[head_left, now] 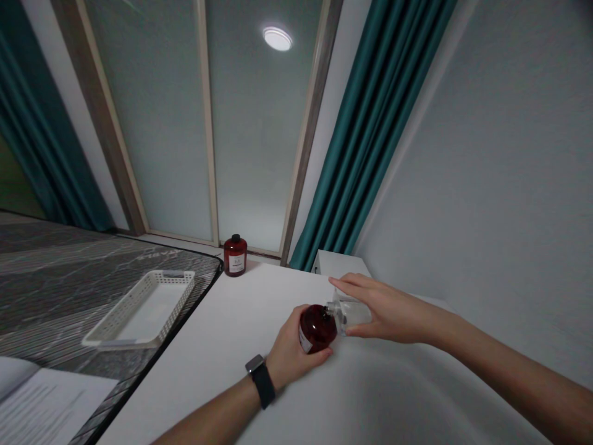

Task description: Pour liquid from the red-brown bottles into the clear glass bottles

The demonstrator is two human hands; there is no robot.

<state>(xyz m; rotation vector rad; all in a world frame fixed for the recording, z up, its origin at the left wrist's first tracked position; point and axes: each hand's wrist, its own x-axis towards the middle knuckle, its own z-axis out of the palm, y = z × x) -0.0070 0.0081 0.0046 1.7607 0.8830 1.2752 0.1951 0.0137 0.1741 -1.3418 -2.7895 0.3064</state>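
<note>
Tilted over the white table, a dark red-brown bottle (pixel 319 326) with a pale label is held in my left hand (pixel 291 347), fingers wrapped round its side. My right hand (pixel 370 306) grips a clear bottle (pixel 354 314) lying nearly level, its neck pointing left. The clear bottle's neck meets the mouth of the dark bottle; whether liquid passes between them cannot be made out. A second red-brown bottle (pixel 235 258) with a black cap and white label stands upright near the table's far edge.
To the left, a white perforated basket (pixel 160 340) rests on a grey marble-patterned surface (pixel 69 272). An open book (pixel 50 402) with printed pages lies at the lower left. Behind the white table (pixel 208 364) stands a white box-like piece (pixel 343 262), beside a teal curtain (pixel 356 167).
</note>
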